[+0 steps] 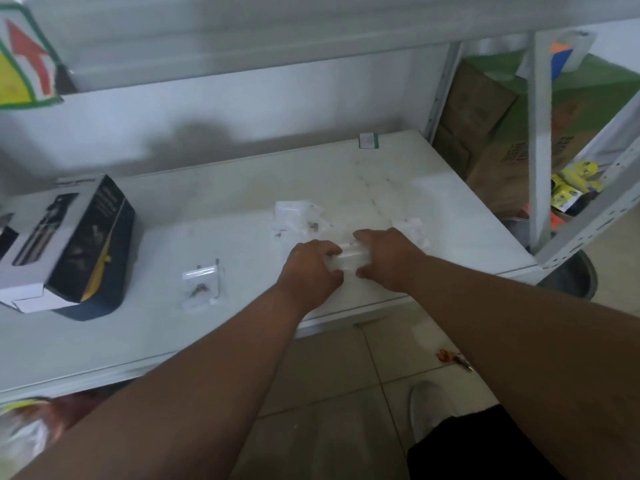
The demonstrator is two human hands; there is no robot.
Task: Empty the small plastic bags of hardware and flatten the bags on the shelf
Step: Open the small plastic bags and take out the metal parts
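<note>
Two hands work over the white shelf, close together near its front edge. The left hand and the right hand each have fingers curled onto opposite ends of one small clear plastic bag, which lies between them, low against the shelf surface. Whether that bag holds any hardware cannot be told; it is blurred and partly covered by the fingers. Just beyond the left hand, farther from the person, lies a second clear bag with a few small metal screws at its right edge; whether they are inside the bag or loose beside it cannot be told. Just beyond and outboard of the right hand lies a crumpled cluster of clear plastic, touching or nearly touching the knuckles. Well to the left of the left hand, near the front edge, a sealed small bag rests flat, with dark metal hardware visible inside it. Farther left again stands an opened product box, dark blue with white flaps. Far beyond the right hand, at the rear edge of the shelf, sits a small white label with a green border. Below the forearms, tiled floor and a white shoe are visible.
</note>
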